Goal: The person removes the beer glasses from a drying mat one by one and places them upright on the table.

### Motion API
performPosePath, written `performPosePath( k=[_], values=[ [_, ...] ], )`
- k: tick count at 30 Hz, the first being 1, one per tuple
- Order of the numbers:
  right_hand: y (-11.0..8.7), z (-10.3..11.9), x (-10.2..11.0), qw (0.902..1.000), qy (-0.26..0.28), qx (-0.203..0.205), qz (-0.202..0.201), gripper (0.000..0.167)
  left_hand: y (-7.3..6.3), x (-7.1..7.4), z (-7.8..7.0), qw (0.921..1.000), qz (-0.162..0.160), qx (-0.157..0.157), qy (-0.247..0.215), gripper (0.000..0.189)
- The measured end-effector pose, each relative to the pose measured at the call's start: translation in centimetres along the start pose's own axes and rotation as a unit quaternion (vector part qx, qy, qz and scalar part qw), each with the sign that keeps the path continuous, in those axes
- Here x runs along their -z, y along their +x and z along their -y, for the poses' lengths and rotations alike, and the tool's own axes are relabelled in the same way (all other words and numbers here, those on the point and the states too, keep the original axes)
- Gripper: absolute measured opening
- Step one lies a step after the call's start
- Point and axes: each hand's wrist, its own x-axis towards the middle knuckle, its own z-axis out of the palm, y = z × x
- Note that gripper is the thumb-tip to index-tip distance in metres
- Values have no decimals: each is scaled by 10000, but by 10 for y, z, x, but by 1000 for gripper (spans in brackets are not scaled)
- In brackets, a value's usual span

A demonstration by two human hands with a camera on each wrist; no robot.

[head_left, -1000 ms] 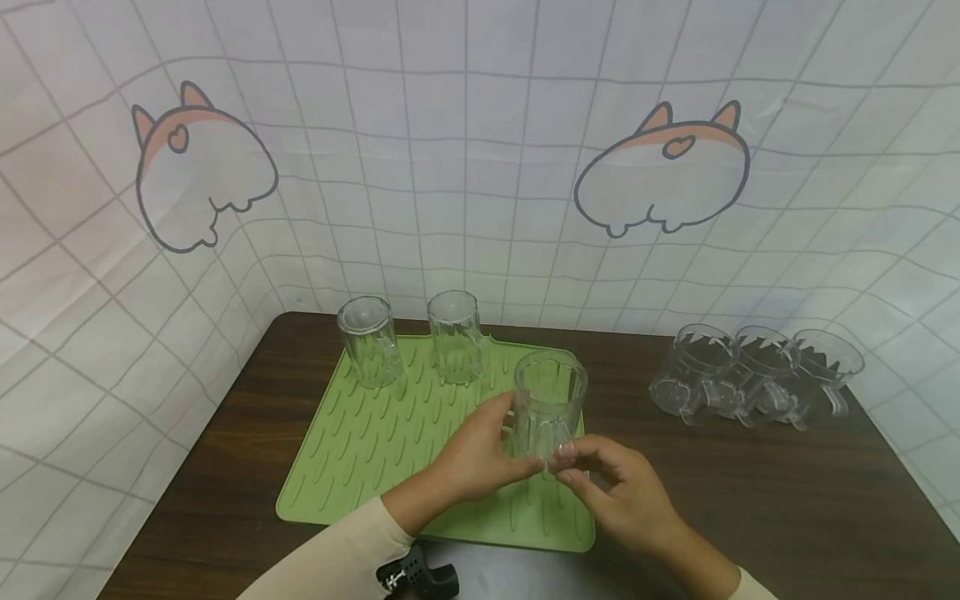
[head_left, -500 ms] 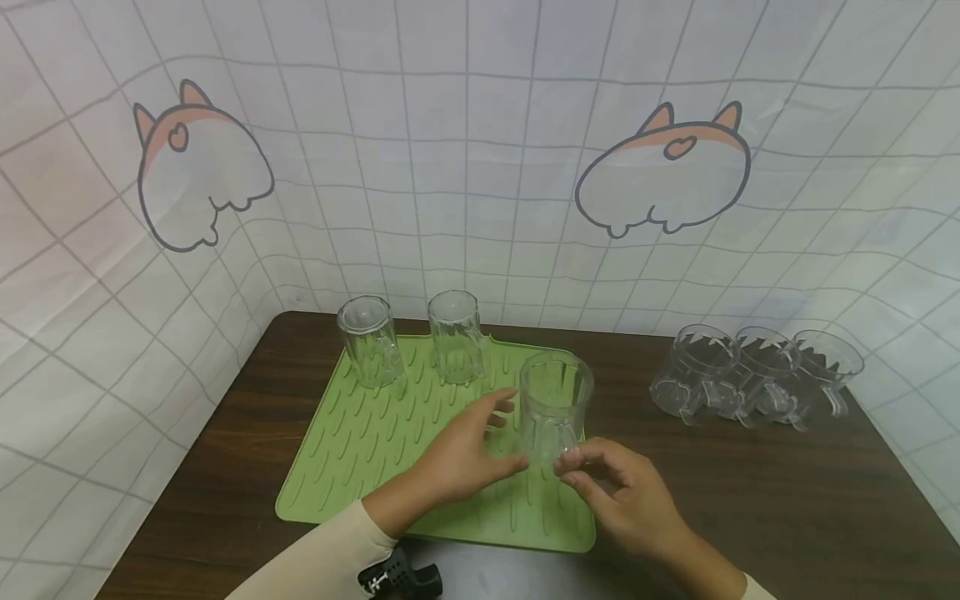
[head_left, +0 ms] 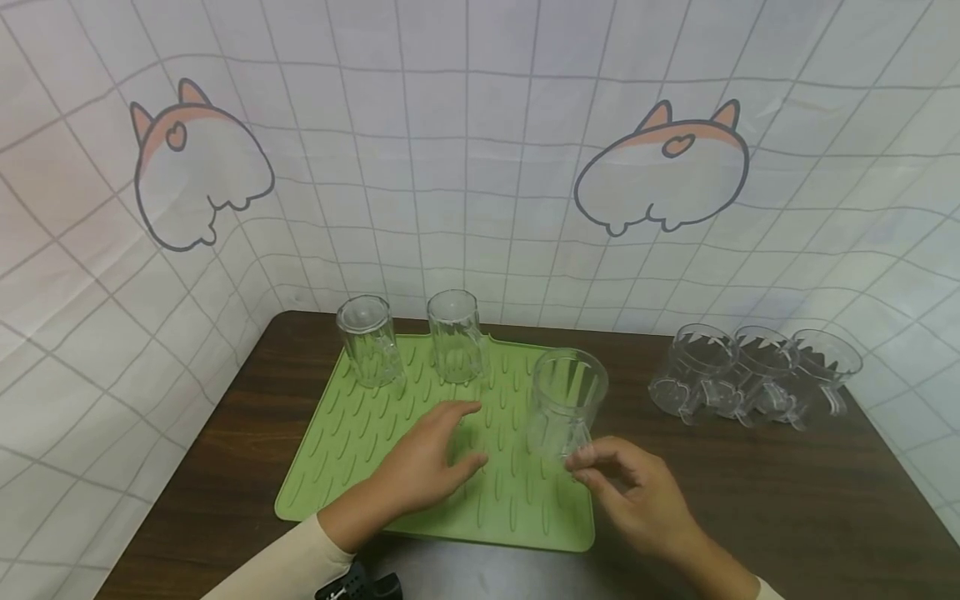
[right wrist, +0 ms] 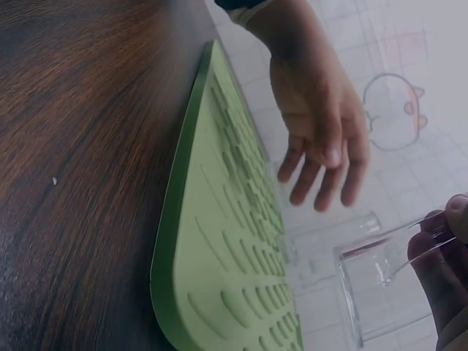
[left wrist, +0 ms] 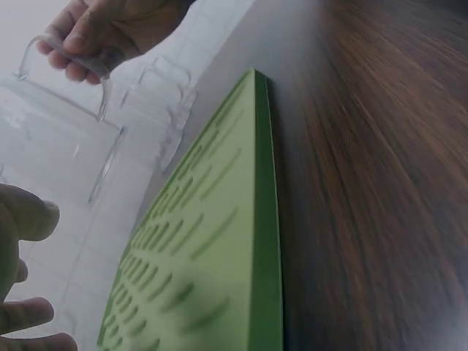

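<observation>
My right hand (head_left: 637,496) holds a clear mug (head_left: 567,404) by its handle, thumb and fingers pinched round it. In the left wrist view the handle (left wrist: 104,91) shows in the fingers, and the mug hangs above the green ridged mat (left wrist: 194,248). My left hand (head_left: 423,458) is apart from the mug, over the middle of the mat, with fingers spread and nothing in them. The right wrist view shows that left hand (right wrist: 322,131) with its fingers pointing downward. Two more clear mugs, a left one (head_left: 371,343) and a right one (head_left: 457,340), stand at the mat's back edge.
Three clear mugs (head_left: 701,371) with handles stand in a row on the dark wooden table (head_left: 750,500) at the right. A white gridded cloth (head_left: 465,167) with cartoon drawings hangs behind and at both sides.
My left hand has let go of the mug and drawn back to the left. The right hand has moved slightly right with the mug. The other mugs have stayed in place.
</observation>
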Motion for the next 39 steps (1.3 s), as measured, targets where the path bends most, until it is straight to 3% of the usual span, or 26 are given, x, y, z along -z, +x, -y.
performPosePath(
  k=[10,16,24,39],
  values=[
    [-9,-5,11,9990,-366,-228,-108,40,-27,15,26,9984,-189,173,498,65],
    [-12,-5,18,9976,-409,-559,-70,42,-38,20,36,9976,-375,62,581,63],
    [-14,-4,24,9987,-357,-364,-44,43,-54,25,49,9952,-585,194,755,63],
    [-23,-6,40,9984,-276,-475,-131,46,-80,35,75,9895,-333,711,1215,73]
  ],
)
